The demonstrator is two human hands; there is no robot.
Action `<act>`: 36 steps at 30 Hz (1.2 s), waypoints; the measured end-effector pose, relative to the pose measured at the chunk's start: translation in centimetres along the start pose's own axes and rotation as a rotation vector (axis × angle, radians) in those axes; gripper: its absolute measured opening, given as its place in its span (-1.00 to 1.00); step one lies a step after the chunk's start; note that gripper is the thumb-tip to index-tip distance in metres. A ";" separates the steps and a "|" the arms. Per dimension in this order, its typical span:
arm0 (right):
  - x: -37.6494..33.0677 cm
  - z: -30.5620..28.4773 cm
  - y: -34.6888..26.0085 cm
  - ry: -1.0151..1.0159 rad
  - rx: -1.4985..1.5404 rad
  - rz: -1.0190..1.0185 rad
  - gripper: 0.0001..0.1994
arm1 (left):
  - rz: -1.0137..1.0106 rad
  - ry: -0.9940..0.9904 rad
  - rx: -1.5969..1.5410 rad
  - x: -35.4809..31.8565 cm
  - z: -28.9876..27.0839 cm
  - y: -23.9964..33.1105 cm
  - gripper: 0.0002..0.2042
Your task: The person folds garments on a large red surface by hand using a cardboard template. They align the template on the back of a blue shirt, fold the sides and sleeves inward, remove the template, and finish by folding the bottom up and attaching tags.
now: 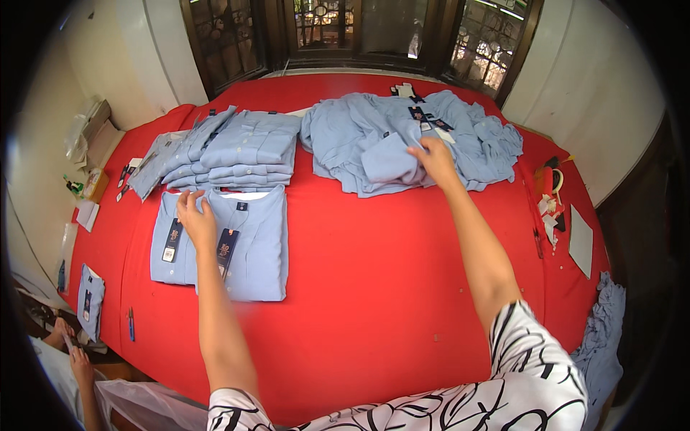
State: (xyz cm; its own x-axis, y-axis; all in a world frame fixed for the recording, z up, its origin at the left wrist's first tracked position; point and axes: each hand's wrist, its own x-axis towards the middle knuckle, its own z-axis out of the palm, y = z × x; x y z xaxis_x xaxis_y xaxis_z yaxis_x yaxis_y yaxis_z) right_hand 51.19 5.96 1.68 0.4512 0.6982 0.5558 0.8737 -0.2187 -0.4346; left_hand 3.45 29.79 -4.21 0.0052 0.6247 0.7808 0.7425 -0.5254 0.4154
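A folded light blue shirt (262,262) lies flat on the table, with dark hang tags (226,246) on its front. My left hand (196,219) rests over the upper left part of this shirt, fingers slightly apart and holding nothing. To the far right of it spreads a heap of loose blue shirts (341,133). At the heap's near side, my right hand (435,161) pinches a blue shirt (392,158) by a raised fold of cloth. More dark and white tags (419,115) show on top of the heap.
A stack of folded blue shirts (248,144) stands beyond the left hand on the red tablecloth (359,287). A blue pen (131,325) and a small folded garment (90,302) lie at left, near another person's hands (79,366). Tape (558,181) and a white sheet (580,242) lie at right.
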 end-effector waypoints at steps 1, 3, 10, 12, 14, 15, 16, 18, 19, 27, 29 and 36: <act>-2.9 -1.5 -2.8 0.065 0.070 -0.149 -0.66 | 0.011 -0.028 -0.084 -0.2 -2.6 1.6 -0.81; -10.8 -7.4 -6.4 0.081 -0.035 -0.362 -0.66 | 0.041 -0.091 -0.310 -1.8 -6.6 8.3 -0.82; -36.9 -15.3 -11.3 -0.572 0.244 -0.162 -0.85 | 0.257 -0.862 -0.777 -19.0 -13.0 28.8 -0.61; -42.0 -16.0 -11.4 -0.668 0.398 -0.065 -0.84 | 0.501 -1.002 -0.666 -24.5 -14.1 30.1 -0.52; -45.3 -16.8 -10.8 -0.655 0.482 -0.020 -0.84 | 0.463 -0.999 -0.629 -28.1 -14.9 30.7 -0.53; -46.4 -17.7 -10.6 -0.625 0.624 0.187 -0.84 | 0.439 -0.995 -0.602 -29.7 -15.4 30.6 -0.54; -46.8 -18.5 -10.1 -0.583 0.760 0.390 -0.85 | 0.319 -0.991 -0.630 -30.3 -15.7 30.0 -0.60; -46.3 -20.9 -8.2 -0.447 0.943 0.642 -0.84 | 0.136 -0.942 -0.658 -30.6 -16.5 28.8 -0.67; -45.1 -22.5 -6.6 -0.360 0.995 0.685 -0.83 | 0.044 -0.896 -0.643 -30.8 -17.2 28.1 -0.69; -40.6 -32.7 -3.8 -1.015 0.516 0.080 -0.83 | 0.067 -0.558 -0.374 -35.8 -28.6 23.1 -0.74; -42.0 -32.1 -3.3 -0.976 0.498 0.214 -0.83 | 0.032 -0.501 -0.288 -37.2 -32.1 21.9 -0.74; -43.3 -29.1 0.9 -0.609 0.354 0.331 -0.80 | -0.028 -0.857 -0.087 -39.2 -39.1 23.0 -0.59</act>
State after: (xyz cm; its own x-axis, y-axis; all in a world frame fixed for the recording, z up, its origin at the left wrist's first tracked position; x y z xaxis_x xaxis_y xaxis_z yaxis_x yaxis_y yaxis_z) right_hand 37.74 -44.35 -2.13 0.4096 0.9083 -0.0847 0.5545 -0.3216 -0.7675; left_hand -5.86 -29.36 -7.06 0.5176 0.8399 0.1632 0.6959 -0.5242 0.4909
